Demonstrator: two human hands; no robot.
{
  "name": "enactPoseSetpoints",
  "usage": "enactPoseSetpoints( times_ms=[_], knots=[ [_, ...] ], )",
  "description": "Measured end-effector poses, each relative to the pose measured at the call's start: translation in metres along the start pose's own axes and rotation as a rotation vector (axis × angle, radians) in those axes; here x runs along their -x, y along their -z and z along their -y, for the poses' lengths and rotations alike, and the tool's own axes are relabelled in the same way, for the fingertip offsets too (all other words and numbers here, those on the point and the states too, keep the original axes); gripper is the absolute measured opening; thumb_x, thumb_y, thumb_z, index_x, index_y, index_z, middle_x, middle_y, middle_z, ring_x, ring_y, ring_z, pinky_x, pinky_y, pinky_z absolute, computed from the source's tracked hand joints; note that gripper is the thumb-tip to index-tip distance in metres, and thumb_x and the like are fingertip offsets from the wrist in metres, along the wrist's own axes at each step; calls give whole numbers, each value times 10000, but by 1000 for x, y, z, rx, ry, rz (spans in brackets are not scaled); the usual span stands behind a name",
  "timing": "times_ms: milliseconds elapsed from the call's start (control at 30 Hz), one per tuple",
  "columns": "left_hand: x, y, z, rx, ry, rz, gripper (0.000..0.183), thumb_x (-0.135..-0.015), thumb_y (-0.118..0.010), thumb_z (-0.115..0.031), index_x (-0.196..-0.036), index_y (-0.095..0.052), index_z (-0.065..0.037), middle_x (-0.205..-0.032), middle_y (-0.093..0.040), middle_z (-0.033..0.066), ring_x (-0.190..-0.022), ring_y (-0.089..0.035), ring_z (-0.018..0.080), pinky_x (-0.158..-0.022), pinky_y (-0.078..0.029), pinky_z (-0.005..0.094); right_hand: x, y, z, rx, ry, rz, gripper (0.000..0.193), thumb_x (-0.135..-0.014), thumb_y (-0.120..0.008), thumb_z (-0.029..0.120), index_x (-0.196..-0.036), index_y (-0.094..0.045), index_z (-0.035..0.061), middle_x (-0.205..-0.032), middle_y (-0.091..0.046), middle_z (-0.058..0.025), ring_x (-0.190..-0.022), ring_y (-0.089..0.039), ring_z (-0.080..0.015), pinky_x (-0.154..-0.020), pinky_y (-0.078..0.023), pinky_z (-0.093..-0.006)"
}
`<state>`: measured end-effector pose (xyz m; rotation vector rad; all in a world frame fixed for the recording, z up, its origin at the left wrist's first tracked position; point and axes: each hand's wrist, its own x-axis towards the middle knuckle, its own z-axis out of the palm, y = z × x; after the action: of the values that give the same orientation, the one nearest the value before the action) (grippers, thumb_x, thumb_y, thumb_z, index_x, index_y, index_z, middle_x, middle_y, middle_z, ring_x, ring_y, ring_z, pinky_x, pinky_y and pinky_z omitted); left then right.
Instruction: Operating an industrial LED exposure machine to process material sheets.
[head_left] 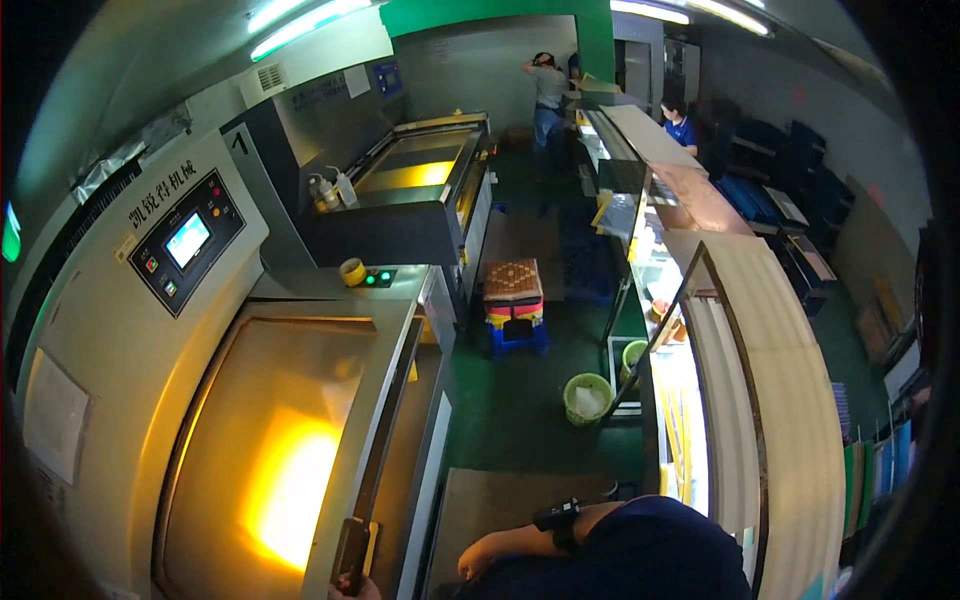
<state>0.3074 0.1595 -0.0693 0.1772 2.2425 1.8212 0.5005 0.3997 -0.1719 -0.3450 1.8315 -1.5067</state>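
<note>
gripping, here, with the left hand (pixel 367 590), the dark brown, block-shaped handle (pixel 352 548) at near left, just right of the glowing amber bed (pixel 240 420), likely for firm purchase; impossible to tell the grasp of the half-hidden right hand (pixel 484 553) further right.

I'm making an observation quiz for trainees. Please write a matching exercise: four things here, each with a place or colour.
1. Left hand
2. Stool
3. Roll
4. Nearer bin

A. beside lit green buttons
B. pale green
C. on the dark handle
D. brown checked top, blue base

Pairs: 1-C, 2-D, 3-A, 4-B
</note>
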Motion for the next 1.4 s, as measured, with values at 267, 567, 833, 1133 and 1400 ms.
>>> enactPoseSetpoints(
  times_ms=[267, 567, 833, 1133, 1400],
  knots=[
    [41, 16, -217, 1365, 190, 205, 230, -885, -594, -216, -730, -481, -89, -706, -487, 46, -751, -511, 193, -767, -463, 370, 34, -7, -22, -58, -208, -422, 530, -886, -564, 379, -1324, -485, 91, -1289, -566, -141, -1191, -523, -335, -980, -419, -433],
    [-10, 58, -293, 1505, -231, 840, 474, -881, -565, -413, -1120, -477, -13, -1193, -428, 139, -1177, -358, 299, -1092, -213, 487, 18, -39, 66, 212, -603, -753, 566, -871, -558, 409, -1354, -469, 126, -1279, -560, -164, -1175, -531, -348, -956, -434, -465],
    [-74, 70, -301, 1343, -643, 1157, 779, -920, -433, -546, -1455, -251, -9, -1560, -145, 142, -1443, -37, 355, -1167, 0, 525, -18, -199, 58, -66, -508, -907, 554, -915, -543, 375, -1394, -426, 121, -1324, -543, -135, -1181, -545, -302, -1002, -415, -405],
    [0, 36, -247, 849, -51, 576, 489, -949, -420, -346, -1312, -342, -29, -1364, -345, 101, -1251, -275, 290, -1029, -179, 512, 55, -367, 141, -601, 235, -2411, 476, -953, -543, 185, -1379, -397, 31, -1264, -549, -119, -1050, -595, -206, -915, -463, -323],
    [156, -20, -3, 388, 973, 1257, 192, -854, -575, -259, -973, -625, -116, -898, -650, 92, -816, -589, 274, -772, -466, 478, 116, -469, 221, -512, 963, -3107, 481, -976, -486, 297, -1403, -329, 142, -1287, -509, -123, -931, -623, -252, -799, -482, -390]
  ],
)
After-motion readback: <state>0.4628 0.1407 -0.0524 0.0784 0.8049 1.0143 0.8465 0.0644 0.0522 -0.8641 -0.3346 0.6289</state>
